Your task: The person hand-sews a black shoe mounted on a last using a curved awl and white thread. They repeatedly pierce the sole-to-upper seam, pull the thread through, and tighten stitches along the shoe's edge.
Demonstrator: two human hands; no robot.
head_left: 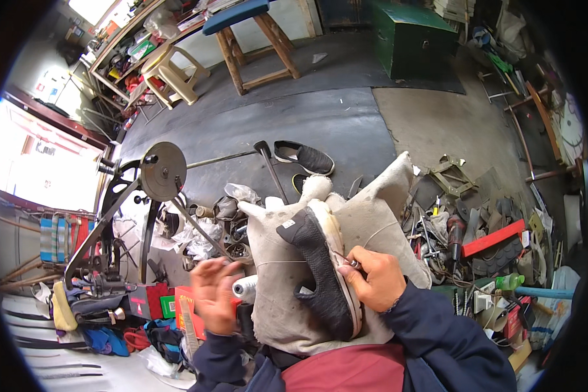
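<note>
A black knit shoe (pixel 317 271) with a pale sole lies on its side on a grey-white cloth (pixel 274 313) spread over my lap. My right hand (pixel 375 279) is closed round an awl (pixel 353 264), its thin metal shaft at the sole's right edge; the fist hides most of the handle. My left hand (pixel 215 295), slightly blurred, is raised left of the cloth with its fingers apart, and nothing shows in it. Beside it is a white thread spool (pixel 245 287). A pale thread (pixel 281 262) runs across the cloth to the shoe's left side.
A hand-cranked sewing machine (pixel 127 196) stands at the left. Another black shoe (pixel 305 157) rests on the floor ahead, near a metal post (pixel 272 171). Tools, scraps and a red bar (pixel 493 238) are piled at the right. Farther back are a blue-topped stool (pixel 238 19) and a green box (pixel 411 46).
</note>
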